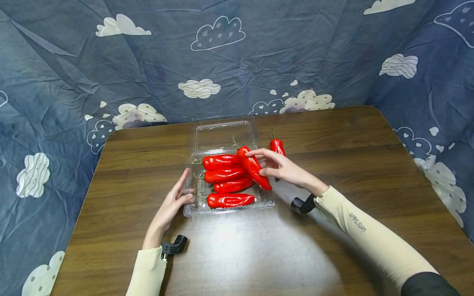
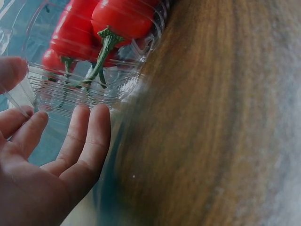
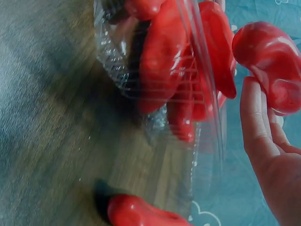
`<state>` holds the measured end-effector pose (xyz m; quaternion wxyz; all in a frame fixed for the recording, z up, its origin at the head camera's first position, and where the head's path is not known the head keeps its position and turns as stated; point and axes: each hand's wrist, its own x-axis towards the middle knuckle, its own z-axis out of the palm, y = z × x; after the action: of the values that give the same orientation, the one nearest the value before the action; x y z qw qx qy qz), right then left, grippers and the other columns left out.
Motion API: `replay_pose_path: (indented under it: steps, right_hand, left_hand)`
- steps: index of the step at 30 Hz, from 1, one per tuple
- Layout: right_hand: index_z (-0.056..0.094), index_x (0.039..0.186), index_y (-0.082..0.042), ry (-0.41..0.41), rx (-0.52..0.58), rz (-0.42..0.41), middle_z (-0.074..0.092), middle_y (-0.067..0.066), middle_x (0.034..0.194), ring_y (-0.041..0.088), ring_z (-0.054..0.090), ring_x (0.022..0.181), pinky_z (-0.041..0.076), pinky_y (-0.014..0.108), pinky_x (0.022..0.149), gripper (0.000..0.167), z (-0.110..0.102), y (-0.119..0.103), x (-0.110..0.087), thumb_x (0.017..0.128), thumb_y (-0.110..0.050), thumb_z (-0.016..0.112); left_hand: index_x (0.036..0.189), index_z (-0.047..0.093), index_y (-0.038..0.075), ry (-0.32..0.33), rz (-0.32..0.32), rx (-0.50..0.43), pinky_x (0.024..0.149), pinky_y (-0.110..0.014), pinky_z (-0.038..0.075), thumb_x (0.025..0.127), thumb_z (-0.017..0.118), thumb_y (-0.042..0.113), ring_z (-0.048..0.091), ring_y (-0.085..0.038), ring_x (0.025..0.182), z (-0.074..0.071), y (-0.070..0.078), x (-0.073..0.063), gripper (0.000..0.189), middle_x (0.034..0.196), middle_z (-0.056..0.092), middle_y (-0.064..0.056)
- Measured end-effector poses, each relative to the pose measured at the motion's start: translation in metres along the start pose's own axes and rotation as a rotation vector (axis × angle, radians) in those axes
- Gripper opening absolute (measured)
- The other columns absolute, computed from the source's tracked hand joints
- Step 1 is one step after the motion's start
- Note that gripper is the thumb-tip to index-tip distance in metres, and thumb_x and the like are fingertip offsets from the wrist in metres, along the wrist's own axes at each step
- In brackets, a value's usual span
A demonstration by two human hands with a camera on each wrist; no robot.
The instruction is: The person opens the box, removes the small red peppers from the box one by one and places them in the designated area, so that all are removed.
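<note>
My right hand [image 1: 279, 166] holds a long red pepper [image 1: 252, 166] between thumb and fingers, tilted above the right side of an open clear plastic clamshell box [image 1: 264, 202]. In the right wrist view, this held pepper [image 3: 270, 66] rests against the fingers, its lower end toward the camera. Several red peppers [image 1: 230, 200] lie side by side in the box, green stems pointing left. At the box's left side my left hand [image 1: 172, 203] grips the rim, the thumb over the edge. Its fingertips [image 2: 99, 113] touch the ribbed outer wall in the left wrist view.
Another red pepper [image 1: 276, 146] lies on the brown wooden table [image 1: 352, 164] behind my right hand, partly hidden by it. The box's clear lid [image 1: 224, 133] is folded back toward the far table edge. A blue cloud-patterned cloth [image 1: 259, 53] hangs around the table.
</note>
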<state>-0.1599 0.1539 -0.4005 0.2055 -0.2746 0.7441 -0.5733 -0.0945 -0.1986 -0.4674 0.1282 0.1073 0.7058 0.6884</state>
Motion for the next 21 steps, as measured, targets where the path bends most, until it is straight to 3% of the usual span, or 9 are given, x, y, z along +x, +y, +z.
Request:
replay_pose_path:
  steps: [9, 21]
  right_hand:
    - [0.045, 0.138, -0.005, 0.080, 0.040, -0.017, 0.049, 0.018, 0.134, 0.037, 0.052, 0.112, 0.049, 0.032, 0.086, 0.051, -0.008, 0.009, -0.004, 0.089, 0.003, 0.056]
    - [0.045, 0.138, -0.003, 0.132, 0.055, 0.008, 0.047, 0.019, 0.133, 0.039, 0.052, 0.111, 0.050, 0.032, 0.085, 0.051, -0.015, 0.015, -0.009, 0.088, 0.000, 0.056]
  left_hand:
    - [0.155, 0.012, 0.013, -0.001, -0.002, 0.002, 0.088, -0.023, 0.048, 0.092, 0.046, -0.006, 0.045, -0.031, 0.115, 0.000, 0.000, 0.000, 0.074, 0.159, 0.008, -0.006]
    - [0.155, 0.011, 0.012, -0.004, 0.005, -0.006, 0.088, -0.024, 0.048, 0.092, 0.046, -0.006, 0.045, -0.031, 0.115, 0.001, -0.001, -0.001, 0.074, 0.159, 0.008, -0.007]
